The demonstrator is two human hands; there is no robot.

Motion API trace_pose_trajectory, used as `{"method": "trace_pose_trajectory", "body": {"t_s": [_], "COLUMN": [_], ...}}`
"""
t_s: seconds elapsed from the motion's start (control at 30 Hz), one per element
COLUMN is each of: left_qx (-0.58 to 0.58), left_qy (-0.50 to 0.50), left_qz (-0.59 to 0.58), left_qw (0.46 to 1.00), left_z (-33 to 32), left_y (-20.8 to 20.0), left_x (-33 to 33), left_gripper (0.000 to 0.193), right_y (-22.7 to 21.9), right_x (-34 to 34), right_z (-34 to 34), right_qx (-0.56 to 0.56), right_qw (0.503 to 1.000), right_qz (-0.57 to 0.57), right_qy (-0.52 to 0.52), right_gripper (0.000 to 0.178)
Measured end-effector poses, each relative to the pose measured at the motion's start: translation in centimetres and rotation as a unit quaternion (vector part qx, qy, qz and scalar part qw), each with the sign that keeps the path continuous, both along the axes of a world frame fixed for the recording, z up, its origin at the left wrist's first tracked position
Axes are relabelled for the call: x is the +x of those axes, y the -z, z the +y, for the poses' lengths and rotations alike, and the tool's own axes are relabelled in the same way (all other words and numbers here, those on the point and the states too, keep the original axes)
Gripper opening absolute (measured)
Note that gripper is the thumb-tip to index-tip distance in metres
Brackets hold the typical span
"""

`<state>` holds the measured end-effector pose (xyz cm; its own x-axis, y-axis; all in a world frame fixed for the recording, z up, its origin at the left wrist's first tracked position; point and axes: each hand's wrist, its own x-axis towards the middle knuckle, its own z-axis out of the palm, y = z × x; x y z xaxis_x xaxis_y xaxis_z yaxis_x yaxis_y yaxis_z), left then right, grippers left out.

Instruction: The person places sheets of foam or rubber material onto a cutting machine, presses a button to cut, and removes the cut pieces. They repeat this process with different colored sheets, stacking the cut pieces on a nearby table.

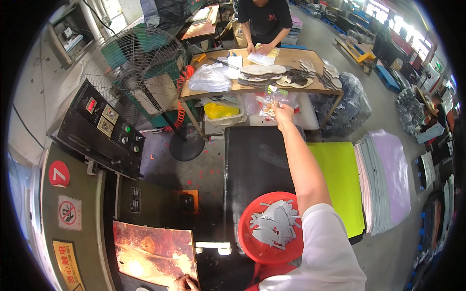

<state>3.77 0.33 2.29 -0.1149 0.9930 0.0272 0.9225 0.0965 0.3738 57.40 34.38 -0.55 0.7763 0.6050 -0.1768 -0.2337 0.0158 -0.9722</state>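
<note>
My right arm reaches far forward, and my right hand [283,114] is closed on a crumpled clear plastic bag [270,101] with some coloured print. The bag is held up before the front edge of a wooden worktable [213,88]. At the bottom edge, my left hand [184,283] shows only in part, its fingers lying at the near right corner of a stained reddish wooden board [155,250]; nothing shows in them. Below my right forearm stands a red round basin [246,237] holding grey cut sheet pieces [274,225].
A co-worker [266,22] handles papers behind the worktable, where stacked sole-shaped pieces [264,70] lie. A caged fan [141,68] and control panel [104,128] stand left. Yellow-green sheets [337,179] and grey and lilac sheets [388,174] are stacked right of a black surface [255,165].
</note>
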Motion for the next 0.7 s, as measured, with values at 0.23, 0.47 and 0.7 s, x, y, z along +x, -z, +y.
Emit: {"method": "trace_pose_trajectory", "body": {"t_s": [0.23, 0.47, 0.7], "left_qx": [-0.018, -0.024, -0.031], "left_qy": [-0.009, -0.006, -0.006], "left_qz": [-0.03, 0.022, -0.007], "left_qw": [0.999, 0.999, 0.999], "left_z": [0.0, 0.3, 0.4], "left_y": [0.4, -1.0, -0.8], "left_x": [-0.4, 0.4, 0.0], "left_gripper": [0.029, 0.031, 0.031], "right_y": [1.3, 1.8, 2.2], "right_x": [0.5, 0.4, 0.3], "right_z": [1.1, 2.0, 3.5], "right_qx": [-0.042, -0.02, 0.022], "right_qw": [0.997, 0.999, 0.999], "right_qz": [-0.065, -0.037, -0.025], "right_qy": [-0.014, 0.002, -0.016], "right_gripper": [0.011, 0.011, 0.015]}}
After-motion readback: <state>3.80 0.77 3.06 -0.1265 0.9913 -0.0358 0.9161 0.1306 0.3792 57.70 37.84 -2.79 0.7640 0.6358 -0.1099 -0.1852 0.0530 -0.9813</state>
